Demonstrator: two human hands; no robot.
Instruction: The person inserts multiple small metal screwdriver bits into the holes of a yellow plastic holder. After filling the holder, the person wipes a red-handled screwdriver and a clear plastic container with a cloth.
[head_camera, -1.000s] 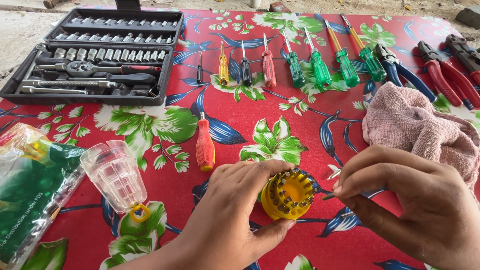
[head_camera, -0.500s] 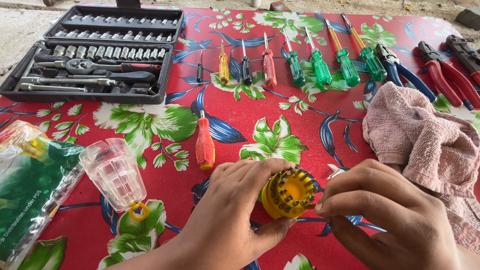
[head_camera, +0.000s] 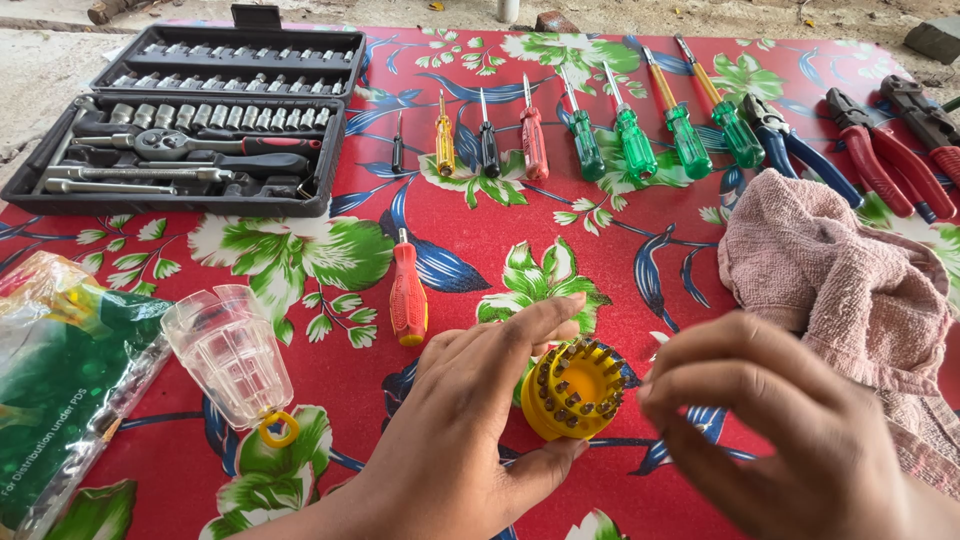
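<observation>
Left hand (head_camera: 470, 420) had a loose grip on the round yellow bit holder (head_camera: 573, 390), index finger stretched over its far side and thumb curled under its near edge, fingers not fully closed around it. Right hand (head_camera: 770, 430) hovered just beside the holder on its right, fingertips pinched together; could not tell whether anything was held between them. Holder sat on the desk near the front centre, short metal bits standing upright in a ring around its top. Desk surface was a red cloth (head_camera: 470, 225) printed with large green-and-white flowers and dark blue leaves. Left of the holder lay a clear plastic dome cover (head_camera: 230, 352) with a yellow ring at its end, tipped on its side, and further left a crinkled green plastic bag (head_camera: 60, 370). An orange stubby screwdriver (head_camera: 407, 290) lay just behind the left hand. At the back left stood an open black socket set case (head_camera: 200, 125) with rows of sockets and a ratchet. A row of screwdrivers (head_camera: 585, 135) with yellow, black, red and green handles lined the back, with red- and blue-handled pliers (head_camera: 860, 145) at the far right. A pink towel (head_camera: 840, 270) lay bunched at the right. Beyond the cloth, bare concrete ground (head_camera: 50, 50) showed, with small debris.
</observation>
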